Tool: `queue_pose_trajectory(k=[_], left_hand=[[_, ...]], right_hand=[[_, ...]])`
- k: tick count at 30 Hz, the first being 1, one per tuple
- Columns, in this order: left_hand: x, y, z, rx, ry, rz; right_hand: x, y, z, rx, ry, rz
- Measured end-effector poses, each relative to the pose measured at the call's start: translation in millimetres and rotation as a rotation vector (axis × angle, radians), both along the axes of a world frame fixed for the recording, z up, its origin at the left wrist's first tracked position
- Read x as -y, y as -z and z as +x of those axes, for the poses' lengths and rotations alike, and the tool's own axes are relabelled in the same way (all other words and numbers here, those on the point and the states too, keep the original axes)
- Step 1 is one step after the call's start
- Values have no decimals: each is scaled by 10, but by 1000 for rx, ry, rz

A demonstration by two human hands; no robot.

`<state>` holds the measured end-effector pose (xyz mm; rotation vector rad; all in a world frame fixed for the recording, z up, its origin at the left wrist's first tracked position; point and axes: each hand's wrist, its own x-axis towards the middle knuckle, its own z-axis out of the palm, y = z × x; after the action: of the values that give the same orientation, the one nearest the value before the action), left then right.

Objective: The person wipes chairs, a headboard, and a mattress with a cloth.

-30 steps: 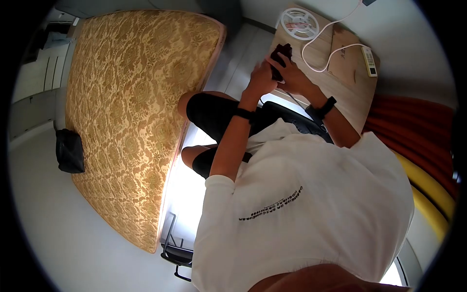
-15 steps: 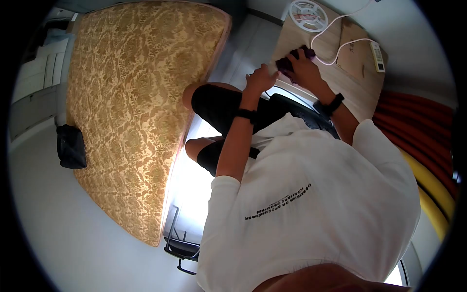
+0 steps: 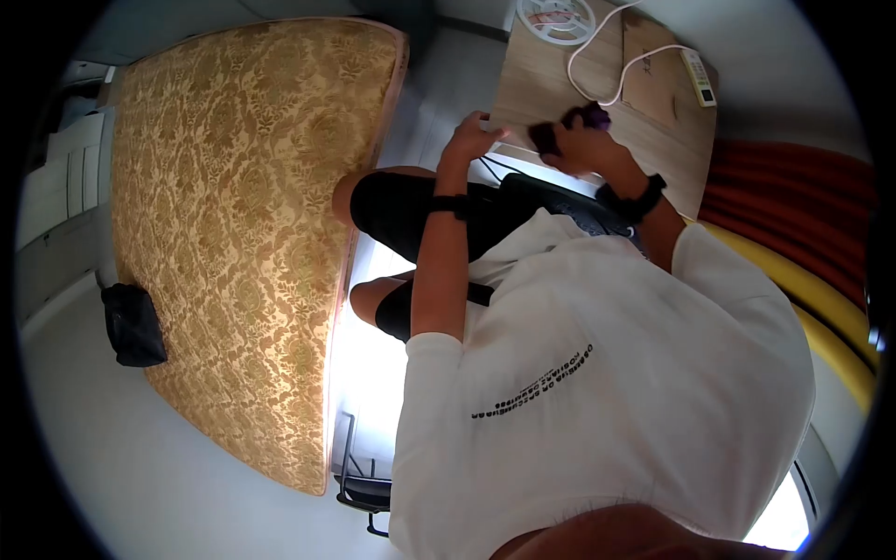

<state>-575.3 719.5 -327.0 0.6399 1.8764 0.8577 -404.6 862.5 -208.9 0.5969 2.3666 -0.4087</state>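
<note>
My right hand [image 3: 597, 152] is closed around a dark purple cloth [image 3: 544, 139], parts of which stick out on both sides of the fingers. It is over the near edge of a wood-grain table [image 3: 532, 84]. Slight blur smears the hand and cloth. To the left, my left hand [image 3: 473, 139] hangs beside the table's corner, apart from the cloth. Its fingers are parted, with the thumb pointing toward the table, and nothing shows in it. Each wrist wears a black band.
On the table lie a white reel [image 3: 557, 19], a white cable [image 3: 574, 70], a flat piece of cardboard [image 3: 649, 79] and a power strip [image 3: 697, 77]. A gold patterned mattress [image 3: 243, 215] fills the left, near a black bag [image 3: 133, 325]. Dark red fabric [image 3: 784, 205] hangs right.
My left hand has moved left, away from the cloth. My right hand has drawn the cloth nearer to me, toward the table's edge. The whole view has shifted slightly.
</note>
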Motion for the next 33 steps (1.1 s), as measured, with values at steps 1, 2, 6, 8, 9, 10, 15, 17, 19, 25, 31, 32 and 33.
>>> queue_pose_trajectory(k=[1, 2, 6, 8, 9, 10, 15, 17, 19, 25, 31, 32, 33], left_hand=[[11, -72, 15, -48, 15, -6], [36, -143, 22, -99, 28, -13], [28, -95, -30, -88, 60, -35], [27, -80, -31, -88, 56, -43], [19, -72, -24, -87, 49, -53], [10, -65, -29, -86, 47, -51], [-22, -66, -17, -241, 20, -54], [-79, -211, 18, -276, 28, -113], [-89, -316, 13, -312, 40, -166], [-62, -39, -57, -164, 63, -172], [-187, 42, -173, -216, 176, -220], [-215, 118, -191, -266, 199, -240], [-234, 154, -200, -315, 224, -260]], right_hand=[[-9, -63, 158, 59, -17, 2], [-35, -85, 301, 115, -35, 2], [-405, 83, 776, 141, 97, 1], [-607, 69, 820, 92, 143, -26], [-583, 61, 823, -10, 171, 26], [-538, 85, 776, -9, 169, 27], [120, 185, 252, -402, -11, 76], [262, 217, 5, -470, -45, 21], [312, 219, -162, -623, -84, -34], [121, 159, 126, -439, 40, 45], [-551, 135, 829, 90, 140, 279], [-716, 202, 953, 92, 145, 286], [-884, 309, 1093, 137, 182, 271]])
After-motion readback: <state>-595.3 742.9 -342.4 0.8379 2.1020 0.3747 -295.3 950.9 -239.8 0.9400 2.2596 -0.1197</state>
